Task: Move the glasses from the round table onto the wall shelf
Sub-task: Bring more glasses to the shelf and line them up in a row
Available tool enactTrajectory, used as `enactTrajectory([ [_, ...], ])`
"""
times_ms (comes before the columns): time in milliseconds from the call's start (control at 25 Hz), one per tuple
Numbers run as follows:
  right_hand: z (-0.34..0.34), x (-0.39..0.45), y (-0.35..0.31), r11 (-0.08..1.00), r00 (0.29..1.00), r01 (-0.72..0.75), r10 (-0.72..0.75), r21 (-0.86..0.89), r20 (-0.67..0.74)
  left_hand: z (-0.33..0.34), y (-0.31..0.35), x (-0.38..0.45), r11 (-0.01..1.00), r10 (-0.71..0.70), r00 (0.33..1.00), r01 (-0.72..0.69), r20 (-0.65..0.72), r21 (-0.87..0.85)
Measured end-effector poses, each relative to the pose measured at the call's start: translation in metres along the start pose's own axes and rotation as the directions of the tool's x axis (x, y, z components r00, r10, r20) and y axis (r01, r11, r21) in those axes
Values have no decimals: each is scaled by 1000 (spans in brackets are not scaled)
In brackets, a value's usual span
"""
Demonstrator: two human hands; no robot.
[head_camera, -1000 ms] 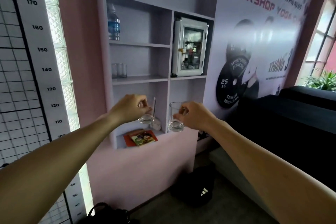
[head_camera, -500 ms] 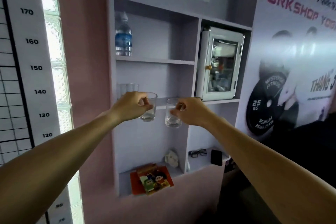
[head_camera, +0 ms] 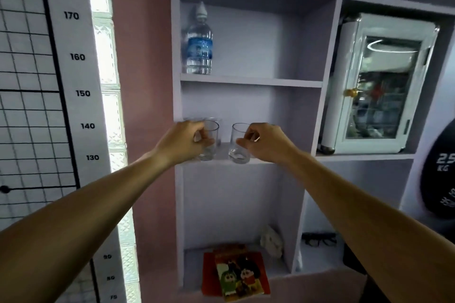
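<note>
Holding one clear tumbler glass (head_camera: 209, 141) in the left hand (head_camera: 182, 141), another (head_camera: 238, 144) in the right hand (head_camera: 264, 142), fingers pinching rims at centre frame. Risk: clinking glasses already standing behind on the pale lilac wall shelf (head_camera: 283, 162).

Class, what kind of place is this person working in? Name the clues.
Probably a gym or fitness studio: a height chart on the wall, a poster showing a weight plate, and a glass-fronted first-aid cabinet in the shelf.

clear glossy glasses (head_camera: 236, 143) (two held), matt painted shelf (head_camera: 251, 80)

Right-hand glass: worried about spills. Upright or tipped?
Slightly tipped: the glass in the right hand leans, rim left of base. Looks empty.
</note>
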State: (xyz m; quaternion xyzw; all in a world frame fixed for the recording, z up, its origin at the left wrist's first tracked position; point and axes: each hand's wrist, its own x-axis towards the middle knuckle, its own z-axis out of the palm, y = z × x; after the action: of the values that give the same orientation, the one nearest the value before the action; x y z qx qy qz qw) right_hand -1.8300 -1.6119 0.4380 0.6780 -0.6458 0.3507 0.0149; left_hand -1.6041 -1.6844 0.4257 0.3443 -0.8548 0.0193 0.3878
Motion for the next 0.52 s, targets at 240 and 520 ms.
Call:
enactTrajectory([
  [240, 12, 53, 21, 983, 981, 183, -180, -34, 74, 14, -2, 21, 986, -125, 992, 126, -24, 108],
  [520, 24, 85, 44, 955, 945, 287, -295, 77, 141, 27, 0, 32, 947, -266, 963, 270, -42, 174],
])
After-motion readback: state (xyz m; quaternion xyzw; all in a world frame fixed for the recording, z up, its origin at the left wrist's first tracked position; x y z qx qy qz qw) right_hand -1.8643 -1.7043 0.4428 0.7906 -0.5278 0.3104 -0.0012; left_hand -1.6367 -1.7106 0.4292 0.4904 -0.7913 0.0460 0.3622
